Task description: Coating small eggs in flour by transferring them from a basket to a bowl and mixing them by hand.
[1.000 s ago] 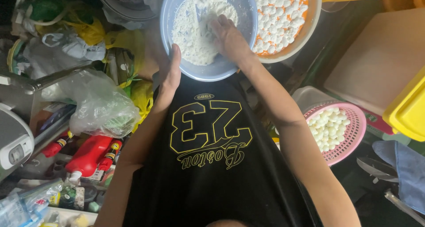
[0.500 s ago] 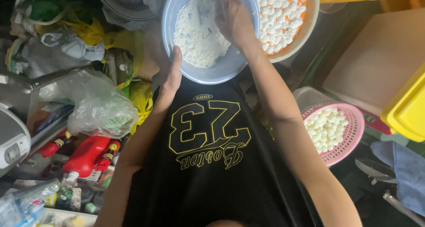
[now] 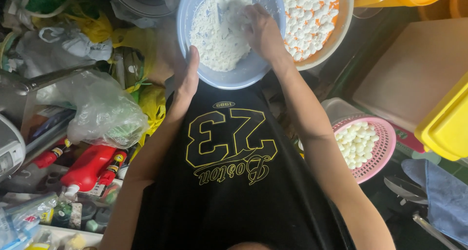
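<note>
1. From the head camera, I looked straight down over my black shirt [image 3: 229, 182] at a pale blue bowl [image 3: 195, 16] sitting just past my lap, with white flour [image 3: 214, 35] heaped inside it.

2. My left hand [image 3: 186, 79] rested on the near rim of the bowl, palm flat against the outer wall and fingers pointing up along the edge. It steadied the bowl rather than clutching it; the hand was mostly open, pressed to the side.

3. My right hand [image 3: 261, 30] was down inside the bowl, fingers curled loosely into the flour and dusted white. Whether it held a clump or only pushed into the heap, I could not tell (the fingertips were buried).

4. Touching the blue bowl on its right stood a second bowl [image 3: 341, 21], orange inside, filled with small white balls [image 3: 312, 11].

5. Beside my right forearm, lower down, was a pink basket [image 3: 382, 152] holding more of the same white balls, well apart from the blue bowl.

6. To my left lay a crumpled clear plastic bag [image 3: 97, 113], and below it a red bottle [image 3: 90, 167] on its side among other clutter.

7. At the far right I saw a yellow box [image 3: 446, 123] and, under it, a blue cloth [image 3: 443, 191].
</note>
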